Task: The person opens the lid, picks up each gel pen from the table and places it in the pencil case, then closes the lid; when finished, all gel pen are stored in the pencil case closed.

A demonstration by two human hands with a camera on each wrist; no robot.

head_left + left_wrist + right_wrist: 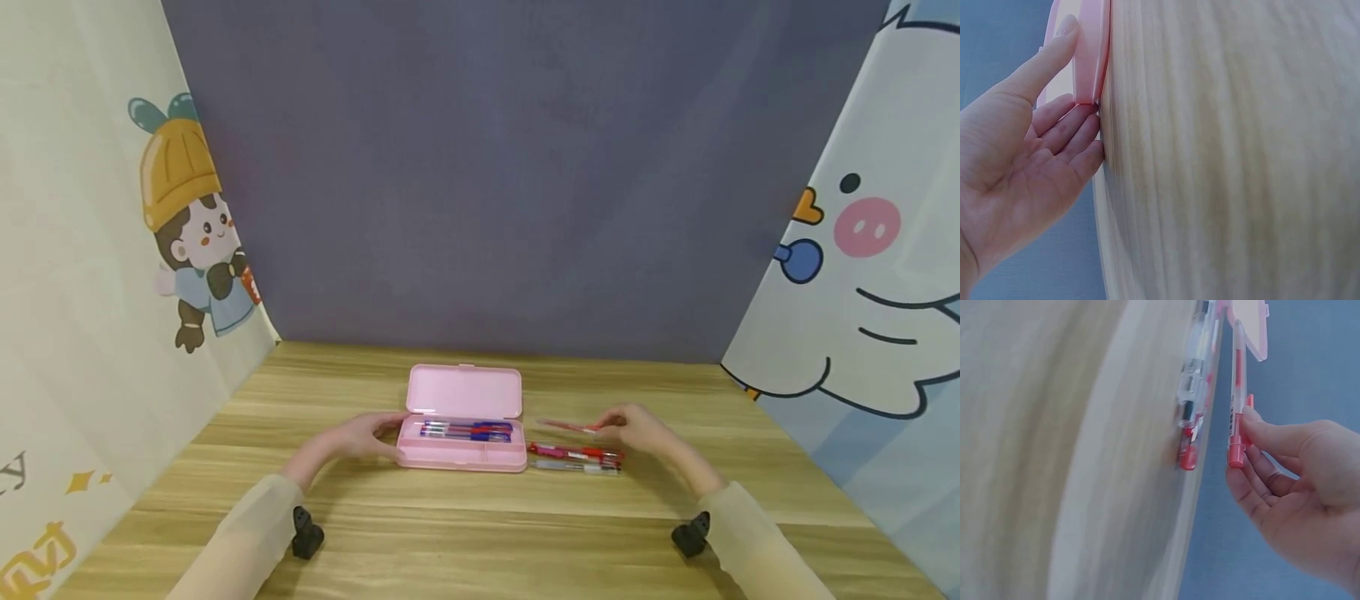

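Observation:
A pink pencil case [461,455] lies with its lid [465,392] folded back. Several blue-capped and red pens [467,431] rest in its long rear compartment. My left hand [367,435] holds the case's left end, thumb along the front wall and fingers round the end; in the left wrist view the thumb and fingertips meet the pink wall [1092,56]. My right hand [633,427] pinches a red pen [1237,394] by its capped end, between thumb and fingers. The pen is raised off the table, its other end pointing left toward the case.
Right of the case, several red pens [576,453] lie side by side on the wooden table [480,533]. A clear pen [577,467] with a greyish cap lies in front of them. A dark backdrop [495,183] rises behind the table, with printed panels at both sides.

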